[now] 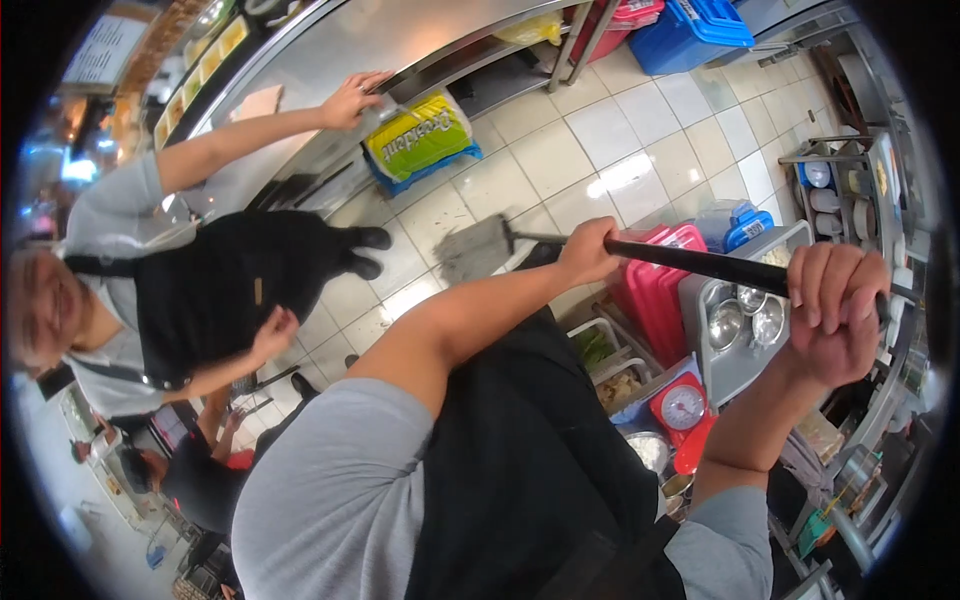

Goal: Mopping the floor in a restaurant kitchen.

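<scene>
A long black pole [697, 266] slants across in front of me, gripped by both my hands. My left hand [592, 249] is wrapped around it lower down, towards the floor end. Near its upper end, my right hand [836, 315] has its fingers curled over the pole. At the far end a wide grey head [472, 247] rests on or just above the tiled floor [540, 161]; it is blurred, and I cannot tell whether it is a broom or a mop. My black apron [525, 465] hides part of the floor below me.
A co-worker [217, 277] in a black apron stands at left, one hand on the steel counter [352, 37]. A yellow-green bag [420, 139] sits beneath it. At right are red lidded bins [660, 292], a grey tray [720, 375] with metal bowls and a red scale [679, 405].
</scene>
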Motion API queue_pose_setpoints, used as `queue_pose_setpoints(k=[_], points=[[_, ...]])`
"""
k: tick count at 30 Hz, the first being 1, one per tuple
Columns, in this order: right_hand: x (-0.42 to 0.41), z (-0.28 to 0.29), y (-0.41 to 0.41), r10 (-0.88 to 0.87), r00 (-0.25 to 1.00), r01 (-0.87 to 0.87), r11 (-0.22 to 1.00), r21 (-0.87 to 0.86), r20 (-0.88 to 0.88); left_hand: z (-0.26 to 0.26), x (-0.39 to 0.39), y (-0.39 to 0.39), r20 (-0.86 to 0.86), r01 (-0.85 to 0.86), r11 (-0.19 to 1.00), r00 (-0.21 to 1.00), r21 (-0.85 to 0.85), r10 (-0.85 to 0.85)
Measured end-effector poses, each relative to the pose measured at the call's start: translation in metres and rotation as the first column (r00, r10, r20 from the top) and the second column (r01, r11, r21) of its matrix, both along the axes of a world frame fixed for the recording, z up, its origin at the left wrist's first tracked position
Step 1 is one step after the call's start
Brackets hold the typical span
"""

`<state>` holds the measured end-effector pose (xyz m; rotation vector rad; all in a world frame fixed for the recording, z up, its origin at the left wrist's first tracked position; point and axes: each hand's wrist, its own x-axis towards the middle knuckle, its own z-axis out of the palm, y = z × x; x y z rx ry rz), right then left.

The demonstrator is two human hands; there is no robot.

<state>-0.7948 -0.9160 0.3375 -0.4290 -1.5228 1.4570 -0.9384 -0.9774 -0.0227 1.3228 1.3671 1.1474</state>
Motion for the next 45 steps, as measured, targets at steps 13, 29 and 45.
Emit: queue_pose_setpoints(k=[13,29,45], points=[[0.042,-0.059,-0.009,-0.915,0.391,0.869,0.332,0.367,-0.1,-0.032,0.188,0.168,-0.28,0.154,0.987,0.947,-0.042,-0.159],[-0.058,-0.072,-0.183,-0.91,0.415,0.887,0.403,0.226,-0.007,-0.053,0.046,0.034,-0.17,0.676,0.623,0.719,0.394,-0.674],[-0.127,-0.145,-0.286,-0.955,0.297,0.902,0.275,0.333,-0.016,-0.097,0.046,-0.028,-0.148,0.609,0.646,0.77,0.459,-0.621]])
